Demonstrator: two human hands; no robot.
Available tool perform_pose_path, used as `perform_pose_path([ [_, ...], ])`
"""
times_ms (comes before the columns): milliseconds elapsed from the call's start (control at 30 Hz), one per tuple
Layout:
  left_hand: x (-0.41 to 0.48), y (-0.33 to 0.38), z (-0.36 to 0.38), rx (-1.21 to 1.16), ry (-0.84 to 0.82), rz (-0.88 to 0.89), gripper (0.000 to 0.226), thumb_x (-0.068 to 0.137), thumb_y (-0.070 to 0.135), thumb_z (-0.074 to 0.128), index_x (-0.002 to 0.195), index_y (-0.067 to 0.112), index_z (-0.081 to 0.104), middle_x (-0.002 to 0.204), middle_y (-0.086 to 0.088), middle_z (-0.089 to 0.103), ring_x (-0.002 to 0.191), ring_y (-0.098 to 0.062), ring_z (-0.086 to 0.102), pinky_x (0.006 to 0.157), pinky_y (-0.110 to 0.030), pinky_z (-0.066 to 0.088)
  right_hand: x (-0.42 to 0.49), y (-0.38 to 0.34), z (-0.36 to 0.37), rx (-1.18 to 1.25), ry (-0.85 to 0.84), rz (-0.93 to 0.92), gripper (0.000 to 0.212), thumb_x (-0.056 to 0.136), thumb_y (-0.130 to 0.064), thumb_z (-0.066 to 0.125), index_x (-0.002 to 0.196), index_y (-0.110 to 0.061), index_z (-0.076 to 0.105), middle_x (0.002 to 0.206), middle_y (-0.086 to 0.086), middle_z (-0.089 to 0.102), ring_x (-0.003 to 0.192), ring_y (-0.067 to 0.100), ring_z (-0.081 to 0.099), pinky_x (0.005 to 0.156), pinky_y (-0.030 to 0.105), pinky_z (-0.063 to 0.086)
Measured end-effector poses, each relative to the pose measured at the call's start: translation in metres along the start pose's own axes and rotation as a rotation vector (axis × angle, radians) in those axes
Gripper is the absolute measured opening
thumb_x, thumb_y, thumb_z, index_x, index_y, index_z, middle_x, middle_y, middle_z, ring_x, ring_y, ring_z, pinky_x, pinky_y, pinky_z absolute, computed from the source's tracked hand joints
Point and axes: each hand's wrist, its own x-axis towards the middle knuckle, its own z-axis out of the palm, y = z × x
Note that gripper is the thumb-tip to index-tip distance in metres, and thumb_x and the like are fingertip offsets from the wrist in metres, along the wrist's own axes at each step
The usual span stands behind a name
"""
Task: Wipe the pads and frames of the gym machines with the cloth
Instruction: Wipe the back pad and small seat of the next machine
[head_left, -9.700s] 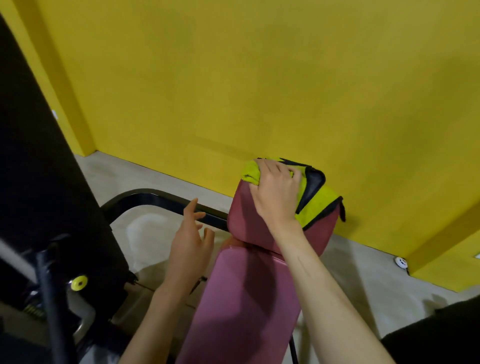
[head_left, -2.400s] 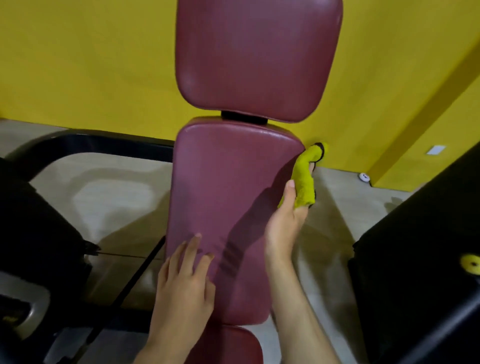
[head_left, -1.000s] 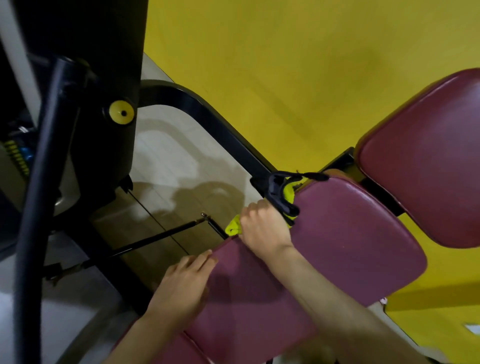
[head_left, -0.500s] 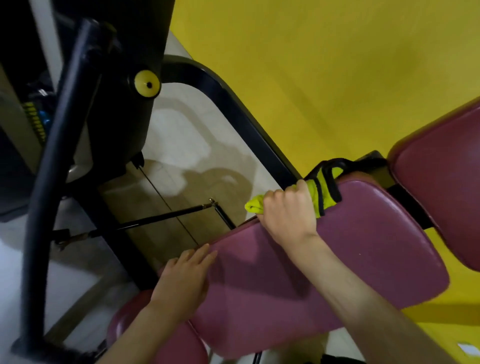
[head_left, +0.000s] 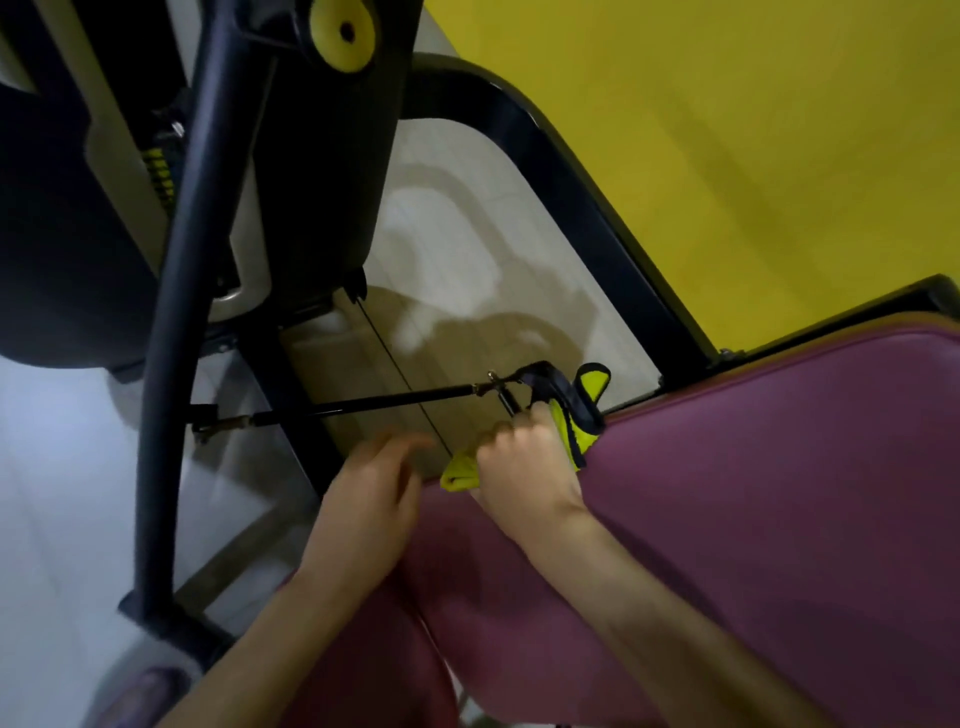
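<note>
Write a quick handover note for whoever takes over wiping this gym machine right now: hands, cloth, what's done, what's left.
Right hand: grips the cloth, pressed on the back pad's left edge.
Left hand: open and blurred, lower down by the same edge; holds nothing.
Done: the cloth went over the head pad's top and the back pad's right edge earlier.
Left: finish this edge, then the black frame; no picture shows it wiped.

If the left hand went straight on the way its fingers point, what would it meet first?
Probably the thin cable just beyond the left hand, then the black rod. The hand is blurred and depth unclear, so it might pass above both.
</note>
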Motion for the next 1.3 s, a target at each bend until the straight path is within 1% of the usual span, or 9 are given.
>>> perform_pose_path([
  [67,0.024,0.033,-0.003,-0.233,0.087,-0.028,0.029,0.099,0.008,0.054,0.118,0.022,0.070,0.112,0.008,0.069,0.096,-0.003,0.063,0.082,-0.018,0.049,-0.011,0.005,-0.001,-0.002,0.054,-0.002,0.037,0.103,-0.040,0.045,0.121,-0.015,0.066,0.119,0.010,0.067,0.116,0.031,0.056,0.113,0.049,0.028],
  [300,0.075,0.086,0.025,-0.697,-0.429,-0.316,0.030,0.108,0.030,0.046,0.105,0.022,0.075,0.100,0.007,0.075,0.103,-0.009,0.067,0.087,-0.022,0.051,-0.066,0.042,-0.002,0.271,0.280,-0.111,0.039,0.087,-0.032,0.058,0.116,-0.013,0.075,0.126,0.011,0.068,0.136,0.028,0.050,0.128,0.045,0.013],
  [467,0.058,0.089,0.042,-0.615,-0.407,-0.370,0.043,0.106,0.050,0.042,0.094,0.028,0.076,0.092,0.015,0.077,0.096,-0.002,0.069,0.090,-0.022,0.047,-0.113,0.069,-0.006,0.312,0.451,-0.045,0.028,0.096,-0.034,0.065,0.116,-0.018,0.074,0.145,0.007,0.057,0.149,0.026,0.038,0.125,0.051,0.025],
  [567,0.046,0.101,0.048,-0.515,-0.401,-0.370,0.058,0.102,0.067,0.034,0.120,0.025,0.069,0.118,0.017,0.066,0.115,-0.003,0.052,0.121,-0.037,0.027,-0.135,0.084,-0.009,0.301,0.489,0.200,0.032,0.097,-0.033,0.062,0.125,-0.017,0.070,0.150,0.009,0.052,0.149,0.028,0.037,0.122,0.056,0.026],
  [633,0.039,0.110,0.054,-0.363,-0.349,-0.296,0.056,0.104,0.062,0.033,0.140,0.025,0.055,0.122,0.021,0.048,0.116,0.003,0.030,0.120,-0.035,0.013,-0.142,0.089,-0.009,0.270,0.456,0.322,0.043,0.097,-0.034,0.057,0.135,-0.017,0.065,0.158,0.011,0.044,0.152,0.029,0.032,0.124,0.055,0.021],
  [767,0.046,0.105,0.072,-0.251,-0.274,-0.209,0.096,0.080,0.092,0.018,0.146,0.031,0.052,0.140,0.006,0.062,0.139,-0.021,0.044,0.120,-0.041,0.023,-0.144,0.085,-0.004,0.218,0.376,0.348,0.058,0.098,-0.034,0.056,0.153,-0.019,0.048,0.167,0.012,0.029,0.158,0.029,0.017,0.127,0.056,0.012],
  [967,0.048,0.079,0.099,-0.457,-0.013,-0.187,0.065,0.090,0.080,0.035,0.093,0.023,0.067,0.084,0.008,0.070,0.085,-0.012,0.064,0.082,-0.044,0.051,-0.137,0.074,0.006,0.218,0.384,0.383,0.064,0.095,-0.035,0.052,0.157,-0.019,0.042,0.169,0.014,0.024,0.159,0.032,0.013,0.127,0.059,0.007],
  [1100,0.042,0.055,0.100,-0.526,0.071,-0.224,0.039,0.092,0.061,0.047,0.067,0.032,0.050,0.058,0.006,0.047,0.060,-0.016,0.043,0.063,-0.045,0.037,-0.137,0.075,0.007,0.183,0.362,0.372,0.069,0.094,-0.034,0.051,0.160,-0.020,0.037,0.169,0.015,0.020,0.159,0.034,0.009,0.126,0.061,0.006],
  [1300,0.050,0.049,0.097,-0.504,0.041,-0.351,0.072,0.087,0.082,0.044,0.067,0.012,0.049,0.062,-0.002,0.054,0.061,-0.018,0.052,0.066,-0.050,0.044,-0.132,0.070,0.003,0.236,0.363,0.388,0.078,0.088,-0.032,0.069,0.158,-0.017,0.040,0.168,0.015,0.026,0.158,0.038,0.008,0.124,0.066,0.001],
])
